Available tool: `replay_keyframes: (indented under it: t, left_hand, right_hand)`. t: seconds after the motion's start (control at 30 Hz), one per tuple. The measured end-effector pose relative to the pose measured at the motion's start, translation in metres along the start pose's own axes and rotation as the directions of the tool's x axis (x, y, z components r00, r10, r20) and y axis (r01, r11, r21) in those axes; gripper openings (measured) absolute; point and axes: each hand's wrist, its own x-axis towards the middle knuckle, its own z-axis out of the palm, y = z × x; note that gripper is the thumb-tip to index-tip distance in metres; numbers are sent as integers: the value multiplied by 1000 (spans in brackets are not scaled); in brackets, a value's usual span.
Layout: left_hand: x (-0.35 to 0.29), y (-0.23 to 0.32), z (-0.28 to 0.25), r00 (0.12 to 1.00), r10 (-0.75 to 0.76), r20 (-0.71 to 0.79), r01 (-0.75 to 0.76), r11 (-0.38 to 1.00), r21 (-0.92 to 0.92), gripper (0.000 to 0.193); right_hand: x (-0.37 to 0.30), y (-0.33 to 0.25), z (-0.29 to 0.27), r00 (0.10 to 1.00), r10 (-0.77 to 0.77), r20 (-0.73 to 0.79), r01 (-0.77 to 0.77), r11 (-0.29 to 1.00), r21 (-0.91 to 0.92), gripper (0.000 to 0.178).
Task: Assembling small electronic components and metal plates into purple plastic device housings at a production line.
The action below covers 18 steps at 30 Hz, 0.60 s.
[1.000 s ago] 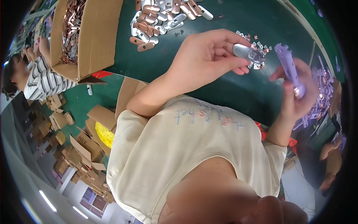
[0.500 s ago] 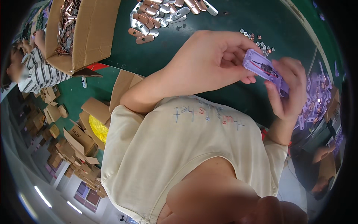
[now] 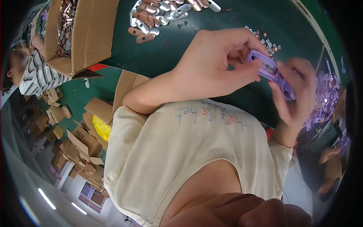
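Note:
A long purple plastic casing (image 3: 269,69) is held between both hands above the dark green table. Its open side shows small inner parts, too blurred to name. My left hand (image 3: 215,66) pinches the end nearest it, the thumb lying over the inside of the casing. Around the other end, which has a rounded loop, my right hand (image 3: 300,85) closes with thumb and fingers. Just beyond the casing lie several small square pieces (image 3: 271,48), silvery and copper-coloured.
Oval metal plates (image 3: 145,26), silver and copper-coloured, are heaped on the far table (image 3: 132,53). A cardboard box (image 3: 92,34) of metal pieces stands at the left. Many purple casings (image 3: 325,100) lie at the right. Another person in stripes (image 3: 39,75) sits at far left.
My left thumb has moved onto the inside of the casing, covering part of it. The red and black wires visible earlier are now mostly hidden. My right hand has shifted slightly right.

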Motion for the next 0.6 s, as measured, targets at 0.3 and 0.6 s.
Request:
replay_keyframes:
  t: [0.3, 0.6]
  left_hand:
    - [6, -42, -4, 900, 409, -154, -305, 840, 448, 16]
    - [40, -47, -41, 935, 353, -29, -197, 586, 786, 34]
  right_hand:
    - [-19, 15, 39, 915, 377, -141, -316, 889, 331, 27]
    - [60, 178, 2, 767, 635, 93, -614, 683, 396, 18]
